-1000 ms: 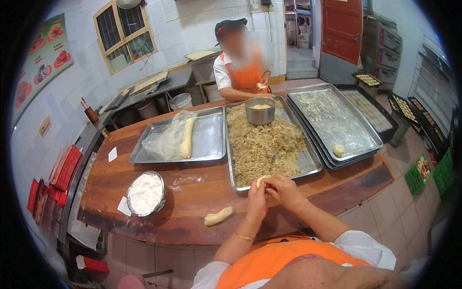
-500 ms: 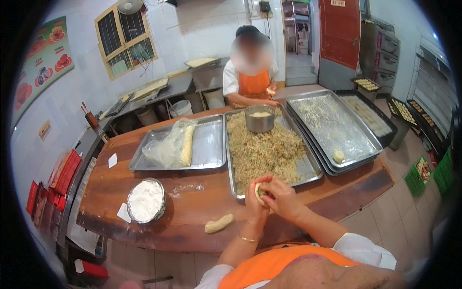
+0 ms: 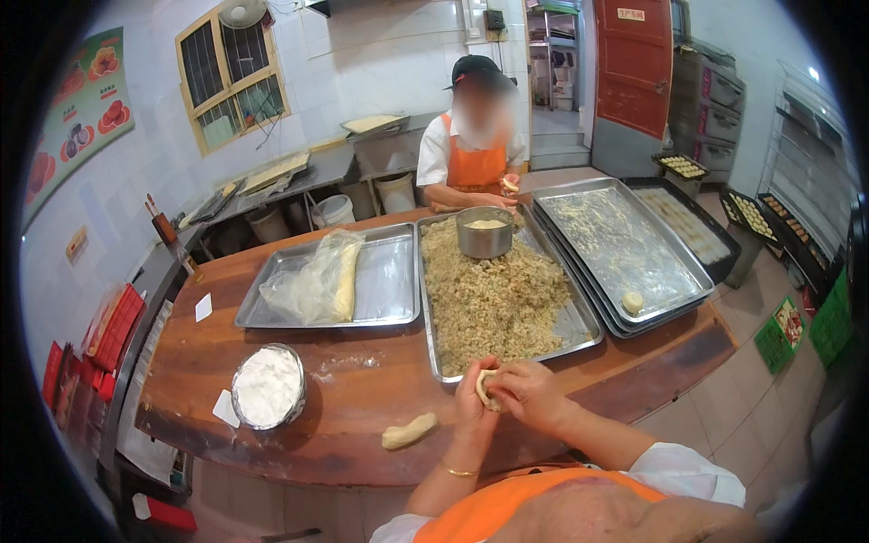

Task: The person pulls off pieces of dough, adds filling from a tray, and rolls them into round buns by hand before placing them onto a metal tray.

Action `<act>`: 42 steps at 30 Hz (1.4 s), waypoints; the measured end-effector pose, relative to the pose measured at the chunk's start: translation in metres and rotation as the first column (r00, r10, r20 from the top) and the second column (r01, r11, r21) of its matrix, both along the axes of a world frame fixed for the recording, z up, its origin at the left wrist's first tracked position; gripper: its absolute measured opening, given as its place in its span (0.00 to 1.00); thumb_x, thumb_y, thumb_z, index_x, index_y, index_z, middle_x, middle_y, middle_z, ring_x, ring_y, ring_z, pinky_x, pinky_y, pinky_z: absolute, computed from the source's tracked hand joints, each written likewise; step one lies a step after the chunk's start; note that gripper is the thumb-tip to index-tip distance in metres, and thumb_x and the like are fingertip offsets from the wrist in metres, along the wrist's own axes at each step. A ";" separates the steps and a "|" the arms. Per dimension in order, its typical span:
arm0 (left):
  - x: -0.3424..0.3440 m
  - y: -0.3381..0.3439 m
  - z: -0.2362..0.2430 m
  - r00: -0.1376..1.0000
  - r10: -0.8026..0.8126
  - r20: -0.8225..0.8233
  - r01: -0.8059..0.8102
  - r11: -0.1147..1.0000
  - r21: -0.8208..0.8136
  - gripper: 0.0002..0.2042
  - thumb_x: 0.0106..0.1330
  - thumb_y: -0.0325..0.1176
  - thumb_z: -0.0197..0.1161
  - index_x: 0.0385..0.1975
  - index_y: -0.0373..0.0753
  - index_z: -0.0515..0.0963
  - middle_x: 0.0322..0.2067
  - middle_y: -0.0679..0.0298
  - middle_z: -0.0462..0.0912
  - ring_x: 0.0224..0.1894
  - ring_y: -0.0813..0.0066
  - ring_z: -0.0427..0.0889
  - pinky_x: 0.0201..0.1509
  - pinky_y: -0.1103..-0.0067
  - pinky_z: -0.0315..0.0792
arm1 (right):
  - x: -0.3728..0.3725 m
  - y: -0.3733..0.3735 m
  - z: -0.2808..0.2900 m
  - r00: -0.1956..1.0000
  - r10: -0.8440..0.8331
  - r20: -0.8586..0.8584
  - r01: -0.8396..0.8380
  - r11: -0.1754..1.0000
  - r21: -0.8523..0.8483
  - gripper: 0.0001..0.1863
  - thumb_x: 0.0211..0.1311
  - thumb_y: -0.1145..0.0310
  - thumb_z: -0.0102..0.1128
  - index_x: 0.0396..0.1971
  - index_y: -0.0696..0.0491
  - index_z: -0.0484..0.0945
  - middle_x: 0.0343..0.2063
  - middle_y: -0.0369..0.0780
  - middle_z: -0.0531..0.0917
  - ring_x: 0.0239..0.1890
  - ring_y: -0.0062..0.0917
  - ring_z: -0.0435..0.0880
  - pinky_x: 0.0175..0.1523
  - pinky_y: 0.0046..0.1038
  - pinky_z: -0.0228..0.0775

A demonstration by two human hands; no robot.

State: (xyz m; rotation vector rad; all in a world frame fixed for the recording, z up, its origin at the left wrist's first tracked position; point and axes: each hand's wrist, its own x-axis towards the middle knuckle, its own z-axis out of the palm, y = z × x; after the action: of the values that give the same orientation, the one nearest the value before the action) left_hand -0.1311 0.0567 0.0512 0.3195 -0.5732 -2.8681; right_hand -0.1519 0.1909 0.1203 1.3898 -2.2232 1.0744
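Cupped round a piece of pale dough (image 3: 485, 391), my left hand (image 3: 469, 409) holds it just in front of the filling tray's near edge. The fingers of my right hand (image 3: 532, 393) pinch the dough's rim from the other side. What lies inside the dough is mostly hidden by my fingers. A crumbly brown filling (image 3: 489, 312) is heaped in the metal tray (image 3: 587, 328), with a round metal tin (image 3: 484, 239) standing on it. On the wood left of my hands lies a short dough roll (image 3: 409, 432).
A bowl of white flour (image 3: 269, 387) stands at the left, beside a white scraper (image 3: 225, 408). Another tray (image 3: 389, 276) carries a long dough log (image 3: 345, 282) under plastic. Stacked trays (image 3: 634, 240) at right hold one round dough ball (image 3: 632, 302). Opposite, a co-worker (image 3: 471, 158) handles dough.
My fingers have shifted on the dough, and its opening shows less filling. The whole view has tilted slightly. Across the table, the co-worker's head has lifted a little.
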 end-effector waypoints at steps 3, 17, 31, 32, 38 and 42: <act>0.002 -0.003 0.001 0.999 0.034 -0.024 -0.034 0.999 -0.018 0.14 0.75 0.42 0.56 0.33 0.37 0.75 0.33 0.62 0.80 0.37 0.69 0.81 0.44 0.73 0.79 | -0.006 -0.009 0.009 0.997 -0.004 0.076 0.012 0.994 -0.113 0.26 0.56 0.73 0.67 0.56 0.52 0.74 0.50 0.44 0.75 0.53 0.37 0.78 0.60 0.34 0.70; 0.010 -0.002 -0.002 0.992 0.006 -0.125 -0.041 0.959 -0.281 0.13 0.77 0.40 0.52 0.39 0.35 0.75 0.34 0.61 0.80 0.35 0.73 0.82 0.40 0.77 0.79 | -0.006 -0.020 -0.029 0.832 0.190 0.521 -0.056 0.964 -0.261 0.27 0.67 0.70 0.53 0.66 0.56 0.64 0.54 0.42 0.75 0.57 0.30 0.74 0.63 0.32 0.66; 0.017 0.001 -0.007 0.990 0.092 -0.108 -0.123 0.938 -0.325 0.12 0.77 0.40 0.53 0.37 0.38 0.75 0.31 0.67 0.78 0.31 0.82 0.78 0.34 0.84 0.73 | 0.000 -0.023 -0.034 0.833 0.265 0.486 -0.179 0.960 -0.217 0.33 0.57 0.79 0.51 0.66 0.55 0.64 0.59 0.44 0.71 0.62 0.31 0.71 0.67 0.31 0.62; 0.016 0.002 0.001 0.989 0.086 -0.124 -0.122 0.939 -0.322 0.13 0.77 0.41 0.52 0.39 0.37 0.76 0.32 0.66 0.79 0.32 0.82 0.78 0.33 0.85 0.73 | -0.002 -0.021 -0.034 0.770 0.287 0.570 -0.161 0.952 -0.262 0.33 0.57 0.78 0.51 0.66 0.55 0.64 0.59 0.43 0.71 0.62 0.30 0.71 0.67 0.30 0.62; 0.037 -0.008 0.027 0.956 -0.198 -0.217 0.109 0.926 -0.362 0.19 0.76 0.47 0.52 0.51 0.37 0.75 0.41 0.61 0.80 0.41 0.70 0.81 0.47 0.75 0.75 | -0.009 -0.010 -0.001 0.218 0.502 0.837 -0.106 0.864 -0.491 0.36 0.57 0.78 0.52 0.70 0.53 0.60 0.61 0.41 0.71 0.60 0.25 0.73 0.65 0.29 0.68; 0.035 -0.009 0.016 0.990 -0.062 -0.130 -0.060 0.643 -0.763 0.14 0.75 0.43 0.55 0.47 0.38 0.75 0.33 0.66 0.80 0.29 0.82 0.79 0.28 0.86 0.72 | 0.000 -0.019 -0.022 0.430 0.385 0.817 -0.169 0.923 -0.346 0.32 0.58 0.78 0.52 0.66 0.53 0.63 0.55 0.37 0.72 0.56 0.19 0.73 0.55 0.23 0.72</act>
State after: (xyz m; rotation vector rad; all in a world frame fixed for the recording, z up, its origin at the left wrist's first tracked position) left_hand -0.0960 0.0481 0.0674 -0.0415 -1.6608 -2.3068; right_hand -0.1520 0.1722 0.0988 1.2629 -2.3407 2.5716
